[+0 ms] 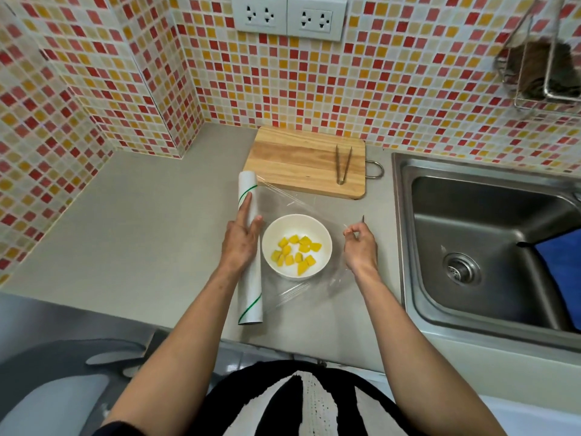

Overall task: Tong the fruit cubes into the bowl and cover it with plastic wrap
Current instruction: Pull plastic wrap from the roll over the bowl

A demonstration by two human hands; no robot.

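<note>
A white bowl [320, 234] stands on the grey counter and holds several yellow fruit cubes [295, 254]. A clear sheet of plastic wrap [292, 201] is stretched over the bowl, from the white roll [250, 275] on its left to my right hand [361, 247] on its right. My right hand pinches the sheet's free edge. My left hand [240, 239] lies on the roll with the fingers pressing it down. Metal tongs [342, 165] rest on the wooden cutting board [295, 160] behind the bowl.
A steel sink [490, 247] is sunk in the counter to the right, with a blue cloth [562, 265] at its far side. Mosaic-tiled walls close the back and left. Wall sockets [289, 15] sit above the board. A wire rack [540, 64] hangs at the upper right.
</note>
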